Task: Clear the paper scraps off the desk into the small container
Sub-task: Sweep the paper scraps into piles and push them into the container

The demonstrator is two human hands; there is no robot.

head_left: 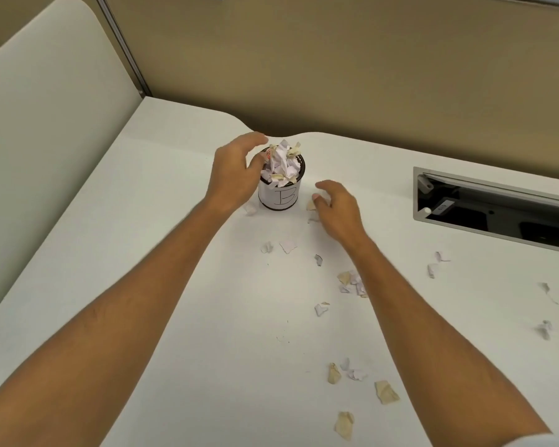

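1. You are looking at a white desk [175,285].
2. You are seeing a small container [279,196] with a white body, a black rim and base, and a black hand-drawn "B".
3. You are seeing white and tan paper scraps [352,282] lying scattered, with 1 red-marked piece in the container.
4. You are facing an olive-tan partition wall [336,75].
5. You are seeing a grey-framed cable slot [415,195], black inside.
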